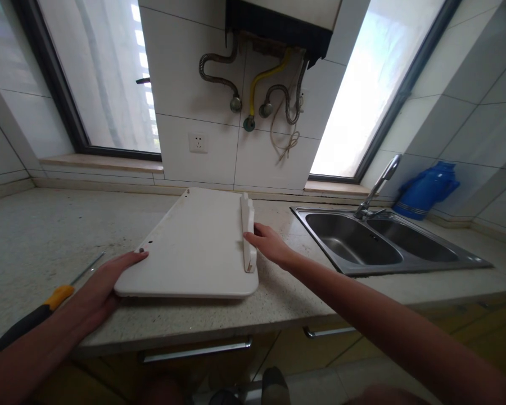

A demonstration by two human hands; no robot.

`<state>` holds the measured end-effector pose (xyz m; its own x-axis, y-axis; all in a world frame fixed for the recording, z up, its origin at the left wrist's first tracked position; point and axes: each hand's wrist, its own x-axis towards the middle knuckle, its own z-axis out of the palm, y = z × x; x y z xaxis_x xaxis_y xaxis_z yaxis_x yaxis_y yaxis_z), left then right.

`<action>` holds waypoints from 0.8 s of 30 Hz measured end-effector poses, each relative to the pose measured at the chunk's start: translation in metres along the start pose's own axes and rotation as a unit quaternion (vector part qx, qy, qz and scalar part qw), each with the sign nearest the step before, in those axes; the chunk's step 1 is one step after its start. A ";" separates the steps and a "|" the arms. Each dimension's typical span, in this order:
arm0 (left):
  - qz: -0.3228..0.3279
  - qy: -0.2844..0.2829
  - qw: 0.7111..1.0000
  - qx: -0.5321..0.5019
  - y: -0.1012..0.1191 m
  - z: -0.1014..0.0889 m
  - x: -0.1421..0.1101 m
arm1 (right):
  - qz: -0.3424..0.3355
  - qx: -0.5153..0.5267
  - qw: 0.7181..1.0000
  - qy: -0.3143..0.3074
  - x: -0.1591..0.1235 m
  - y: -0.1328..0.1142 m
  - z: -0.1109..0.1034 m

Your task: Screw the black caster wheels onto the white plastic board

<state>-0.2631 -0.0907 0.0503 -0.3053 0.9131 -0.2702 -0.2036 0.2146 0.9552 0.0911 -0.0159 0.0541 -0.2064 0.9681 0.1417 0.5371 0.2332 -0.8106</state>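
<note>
Over a speckled pale countertop (59, 225), a flat white board (194, 247) spanned both grips: left hand (105, 279) clamped on its left edge, right hand (273, 246) around its white side strip (247, 212).

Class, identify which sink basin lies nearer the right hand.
The left basin: it lies between the right hand and the right basin, which sits farther off, nearer the blue jug.

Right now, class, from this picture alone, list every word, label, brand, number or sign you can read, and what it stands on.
None can be read.
The white board, screwdriver, blue flask and wall socket show no lettering that I can make out.
</note>
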 end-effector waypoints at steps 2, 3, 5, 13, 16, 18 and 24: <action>-0.001 -0.003 0.999 -0.033 0.010 -0.003 0.000 | 0.009 0.015 1.000 0.010 0.000 0.003 0.006; 0.009 -0.010 0.999 -0.053 0.015 -0.003 -0.002 | 0.014 0.024 1.000 0.014 -0.001 0.005 0.009; 0.025 -0.024 0.996 -0.084 0.024 -0.005 -0.006 | 0.019 0.041 0.999 0.019 -0.004 0.009 0.015; 0.118 -0.108 0.986 -0.047 0.035 -0.014 -0.012 | 0.034 0.023 0.998 0.045 -0.014 0.022 0.032; 0.141 -0.098 0.984 -0.044 0.036 -0.016 -0.013 | 0.024 -0.015 0.997 0.066 -0.012 0.026 0.034; 0.145 -0.092 0.984 -0.046 0.034 -0.017 -0.013 | 0.010 -0.035 0.996 0.078 -0.010 0.029 0.034; 0.187 -0.099 0.976 -0.052 0.025 -0.014 -0.019 | -0.007 -0.079 0.990 0.114 -0.011 0.035 0.038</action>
<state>-0.2748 -0.1075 0.0773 -0.1926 0.9721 0.1339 -0.2095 -0.1741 0.9622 0.0808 -0.0216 0.0024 -0.0339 0.9560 0.2912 0.6601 0.2402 -0.7117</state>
